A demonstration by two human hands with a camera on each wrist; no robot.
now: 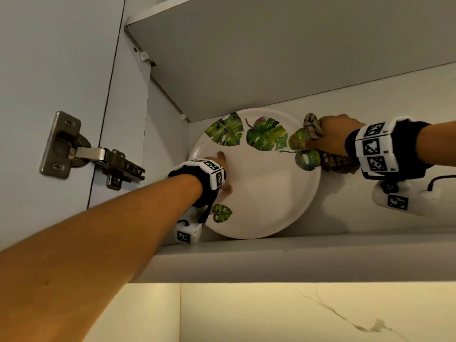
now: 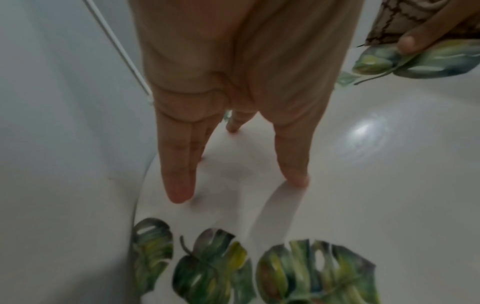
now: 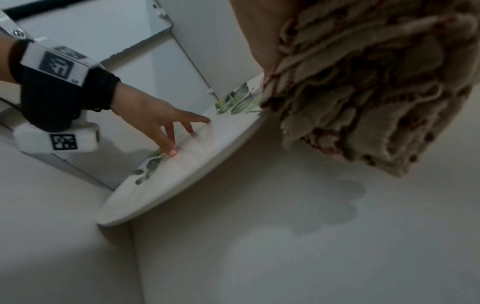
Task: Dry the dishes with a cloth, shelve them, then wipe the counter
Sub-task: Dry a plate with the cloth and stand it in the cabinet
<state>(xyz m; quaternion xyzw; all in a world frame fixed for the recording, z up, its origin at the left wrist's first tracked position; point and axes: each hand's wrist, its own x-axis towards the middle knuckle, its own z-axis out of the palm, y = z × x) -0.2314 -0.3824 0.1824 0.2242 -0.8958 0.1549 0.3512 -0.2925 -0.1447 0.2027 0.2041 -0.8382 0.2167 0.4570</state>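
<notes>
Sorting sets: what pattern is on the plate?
White plate with green monstera leaves; head view shows it best.

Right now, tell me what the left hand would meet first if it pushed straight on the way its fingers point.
The left hand already touches the plate with its fingertips; the cabinet's back wall probably follows.

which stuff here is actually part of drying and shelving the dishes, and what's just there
In the job:
- leaf-print plate, lying on the cupboard shelf
- patterned cloth, bunched in the right hand
- left hand, fingertips on the plate

Just there:
- door hinge
- upper shelf
</notes>
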